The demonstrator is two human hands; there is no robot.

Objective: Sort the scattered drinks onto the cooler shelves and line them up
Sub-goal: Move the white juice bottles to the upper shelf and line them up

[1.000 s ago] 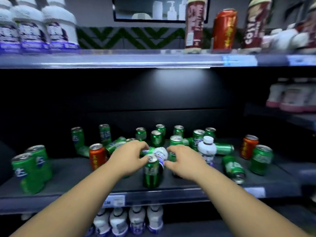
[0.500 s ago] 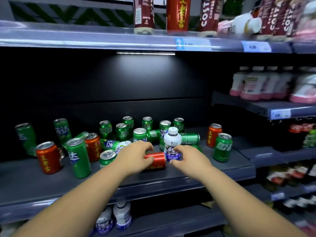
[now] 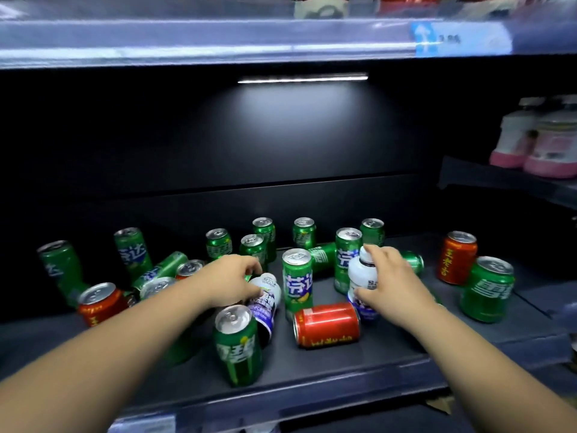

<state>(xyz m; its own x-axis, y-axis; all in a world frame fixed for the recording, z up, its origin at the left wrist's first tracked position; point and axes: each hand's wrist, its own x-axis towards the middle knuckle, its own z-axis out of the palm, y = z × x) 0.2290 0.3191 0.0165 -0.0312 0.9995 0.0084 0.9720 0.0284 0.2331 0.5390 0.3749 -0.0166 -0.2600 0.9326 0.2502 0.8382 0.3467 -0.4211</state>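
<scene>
Green and red cans lie scattered on the dark middle shelf (image 3: 390,364). My left hand (image 3: 229,281) grips a tilted white bottle with a purple label (image 3: 265,300) near the shelf's centre. My right hand (image 3: 388,276) grips an upright white bottle (image 3: 362,273), thumb low on its label and fingers up by its cap. Between them stands a green can (image 3: 297,281). A red can (image 3: 326,325) lies on its side in front of it. Another green can (image 3: 239,345) stands near the front edge, below my left hand.
Several green cans stand or lie toward the back (image 3: 304,232) and left (image 3: 132,250). Red cans stand at the left (image 3: 98,303) and right (image 3: 457,257), with a green can (image 3: 488,290) at the far right. Pink-based bottles (image 3: 549,148) fill a right-hand shelf. An upper shelf edge (image 3: 218,39) runs overhead.
The view has closed in on the shelf. My left hand moved off the red can and took hold of the tilted white bottle. My right hand closed round the upright white bottle.
</scene>
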